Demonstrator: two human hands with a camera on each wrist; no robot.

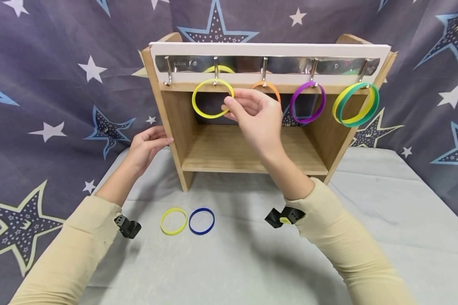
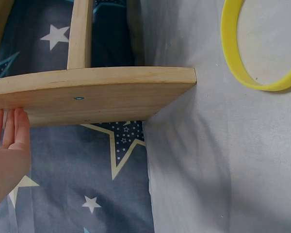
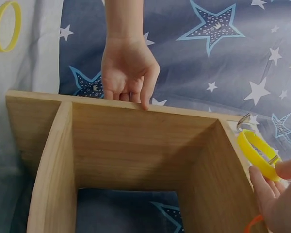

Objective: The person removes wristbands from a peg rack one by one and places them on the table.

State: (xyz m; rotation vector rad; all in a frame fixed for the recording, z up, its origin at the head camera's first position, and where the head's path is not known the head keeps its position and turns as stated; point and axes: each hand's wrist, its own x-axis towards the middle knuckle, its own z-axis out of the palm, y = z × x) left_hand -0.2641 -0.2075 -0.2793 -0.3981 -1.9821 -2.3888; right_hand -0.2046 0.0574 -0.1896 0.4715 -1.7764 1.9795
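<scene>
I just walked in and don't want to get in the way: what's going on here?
A person's right hand pinches a yellow ring at the second hook from the left on a wooden shelf unit; whether the ring is on it is unclear. The left hand touches the unit's side. Further right, an orange ring and a purple ring hang on hooks; a green ring and a yellow one share the last. Another yellow ring and a blue ring lie on the grey cloth.

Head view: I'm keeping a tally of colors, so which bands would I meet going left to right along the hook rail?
Yellow band pinched by the right hand → orange band, partly hidden behind that hand → purple band → overlapping yellow-and-green pair.
</scene>
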